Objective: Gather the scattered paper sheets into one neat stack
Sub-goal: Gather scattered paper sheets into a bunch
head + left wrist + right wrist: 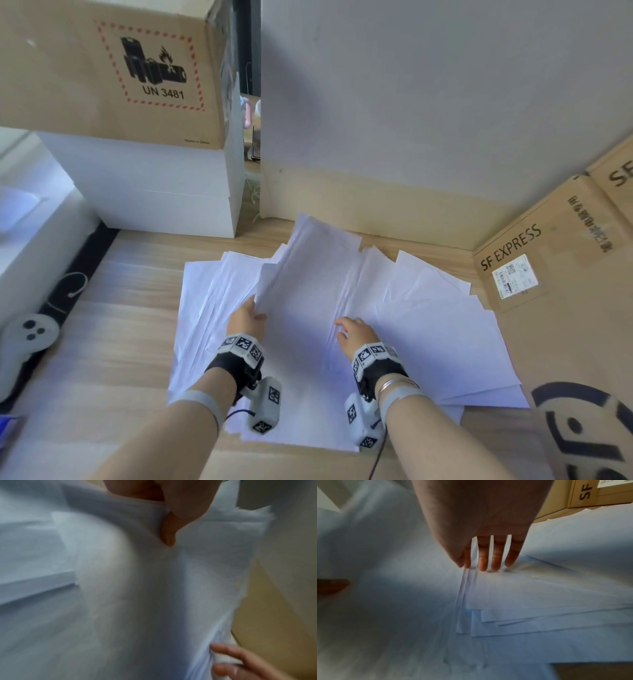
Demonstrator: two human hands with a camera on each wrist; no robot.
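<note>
Many white paper sheets lie fanned out and overlapping on the wooden surface. My left hand grips the left edge of a raised bundle of sheets. In the left wrist view its thumb lies on top of that bundle, and the other fingers are hidden beneath it. My right hand rests on the middle of the pile. Its straight fingers press their tips onto the staggered sheet edges.
A white box with a brown UN 3481 carton on top stands at the back left. SF Express cartons close off the right side, and a wall stands behind. A grey controller-shaped object lies at the left.
</note>
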